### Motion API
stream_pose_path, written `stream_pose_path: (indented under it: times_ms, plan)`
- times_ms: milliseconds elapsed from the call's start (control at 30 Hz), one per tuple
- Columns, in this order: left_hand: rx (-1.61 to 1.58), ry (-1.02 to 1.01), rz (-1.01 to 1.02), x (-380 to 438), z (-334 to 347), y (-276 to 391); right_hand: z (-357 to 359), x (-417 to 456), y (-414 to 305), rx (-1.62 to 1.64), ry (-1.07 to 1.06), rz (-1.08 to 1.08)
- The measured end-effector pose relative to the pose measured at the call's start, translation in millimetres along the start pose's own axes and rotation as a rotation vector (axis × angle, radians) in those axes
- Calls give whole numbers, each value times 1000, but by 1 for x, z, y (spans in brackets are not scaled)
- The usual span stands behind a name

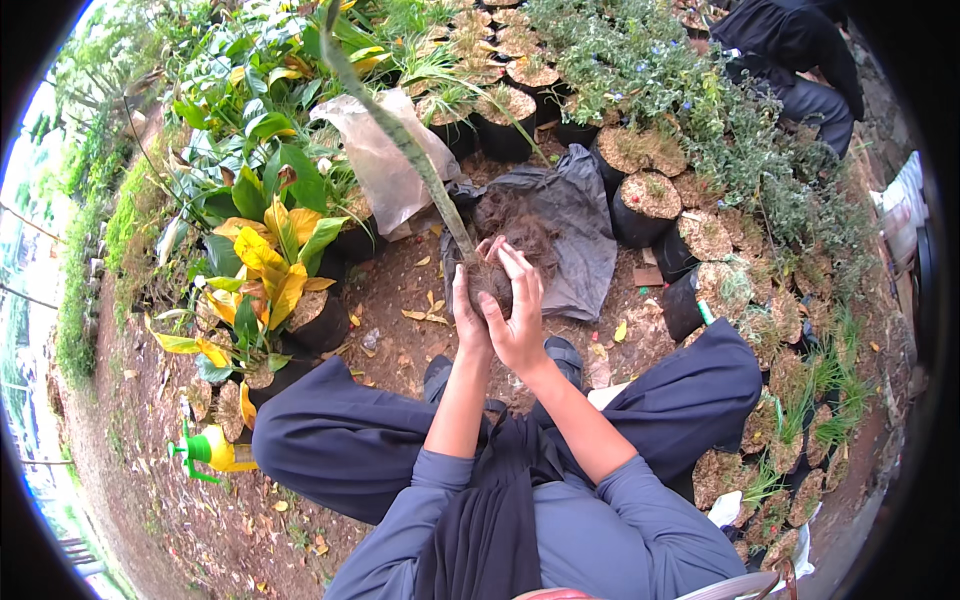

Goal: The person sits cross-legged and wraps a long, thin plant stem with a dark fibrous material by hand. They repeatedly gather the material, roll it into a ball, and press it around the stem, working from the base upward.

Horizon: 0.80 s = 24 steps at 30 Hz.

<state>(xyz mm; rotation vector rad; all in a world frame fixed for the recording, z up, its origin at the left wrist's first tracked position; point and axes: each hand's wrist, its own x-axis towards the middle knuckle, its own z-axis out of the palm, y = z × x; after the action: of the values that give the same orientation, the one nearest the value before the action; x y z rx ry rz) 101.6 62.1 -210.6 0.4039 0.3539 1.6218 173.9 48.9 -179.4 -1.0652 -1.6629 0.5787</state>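
Note:
Between my two hands I cup a round root ball (491, 286) wrapped in brown fiber. My left hand (469, 311) presses on its left side, and my right hand (517, 304) curves over its right side. A long mottled green leaf stalk (420, 166) rises from the ball, slanting up and to the left. Just beyond my hands, a loose heap of brown fiber (517, 221) lies on a dark plastic sheet (589, 225) spread on the soil. A translucent plastic bag (390, 161) lies beside the stalk, on its left.
Black planting bags (646, 210) with straw-like topping line the right and far side. Yellow and green leafy plants (274, 251) grow at left, above a yellow-green spray bottle (214, 450). A co-worker (799, 64) bends at the upper right. Fallen leaves dot the soil (390, 289).

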Motion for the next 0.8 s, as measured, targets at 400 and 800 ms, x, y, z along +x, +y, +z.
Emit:
stream_pose_path:
  times_ms: [400, 800]
  plan:
    - [60, 211, -149, -11, 13, 10, -14, 2, -12, -322, -123, -41]
    - [372, 119, 31, -6, 9, 10, -5, 11, -1, 86, -34, 68]
